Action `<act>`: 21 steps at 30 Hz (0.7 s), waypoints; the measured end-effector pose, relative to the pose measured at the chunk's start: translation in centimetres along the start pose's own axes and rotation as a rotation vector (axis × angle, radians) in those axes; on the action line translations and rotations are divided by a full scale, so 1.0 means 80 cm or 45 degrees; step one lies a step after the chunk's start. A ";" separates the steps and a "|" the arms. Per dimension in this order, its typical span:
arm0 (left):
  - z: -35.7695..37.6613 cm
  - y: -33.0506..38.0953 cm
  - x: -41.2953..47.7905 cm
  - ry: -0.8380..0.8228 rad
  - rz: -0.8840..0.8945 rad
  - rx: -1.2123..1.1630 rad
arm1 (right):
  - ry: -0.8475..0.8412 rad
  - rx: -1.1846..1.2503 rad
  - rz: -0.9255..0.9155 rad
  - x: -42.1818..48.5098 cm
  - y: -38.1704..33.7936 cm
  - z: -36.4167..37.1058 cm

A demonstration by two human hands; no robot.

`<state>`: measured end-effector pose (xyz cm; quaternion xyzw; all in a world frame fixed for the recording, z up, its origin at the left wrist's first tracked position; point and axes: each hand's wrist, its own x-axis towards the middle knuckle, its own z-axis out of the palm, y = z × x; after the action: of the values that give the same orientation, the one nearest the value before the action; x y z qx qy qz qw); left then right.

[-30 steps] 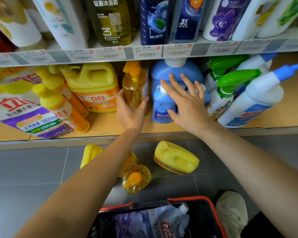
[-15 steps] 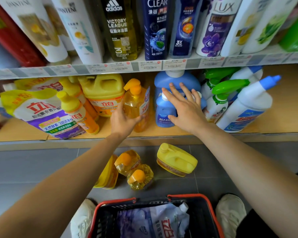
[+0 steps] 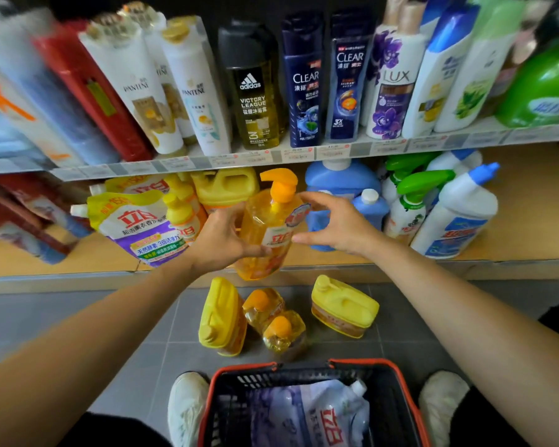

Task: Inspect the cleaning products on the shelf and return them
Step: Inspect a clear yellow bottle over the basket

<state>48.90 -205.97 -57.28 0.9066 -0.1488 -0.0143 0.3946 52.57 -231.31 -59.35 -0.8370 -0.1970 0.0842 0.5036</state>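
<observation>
Over the lower shelf's front edge: orange pump bottle (image 3: pixel 265 240), tilted, held clear of the lower shelf (image 3: pixel 523 227).
Left hand (image 3: pixel 221 240): fingers and thumb wrapped round the bottle's left side, gripping it.
Right hand (image 3: pixel 339 227): fingers spread and loosely curved just beside the bottle's right side, thumb tip at its label, grasping nothing.
Floor (image 3: pixel 78 317): yellow jugs (image 3: pixel 221 314) lying near the basket (image 3: pixel 410 398).

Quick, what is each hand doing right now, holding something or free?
Left hand: holding the orange pump bottle, thumb across its front.
Right hand: open, fingers spread beside the bottle; whether it touches cannot be told.
</observation>
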 end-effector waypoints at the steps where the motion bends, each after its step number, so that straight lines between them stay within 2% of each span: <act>1: -0.005 0.012 -0.007 -0.027 0.035 -0.042 | -0.013 0.090 -0.008 -0.007 -0.012 0.004; 8: -0.018 0.091 -0.057 -0.111 0.140 -0.371 | -0.096 0.655 -0.055 -0.063 -0.072 -0.004; 11: -0.012 0.107 -0.068 -0.208 0.112 -0.429 | -0.114 0.756 -0.057 -0.085 -0.086 -0.015; 15: -0.029 0.117 -0.083 -0.306 0.064 -0.377 | -0.039 0.603 -0.096 -0.110 -0.084 -0.016; 19: -0.033 0.120 -0.095 -0.110 0.056 -0.570 | 0.058 0.302 -0.138 -0.124 -0.071 -0.004; 21: -0.025 0.122 -0.097 0.023 0.053 -0.420 | 0.065 0.108 -0.179 -0.127 -0.064 0.005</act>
<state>39.25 -208.64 -49.62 0.8263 -0.1598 -0.0223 0.5397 41.98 -233.07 -55.60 -0.8009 -0.2385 0.0356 0.5480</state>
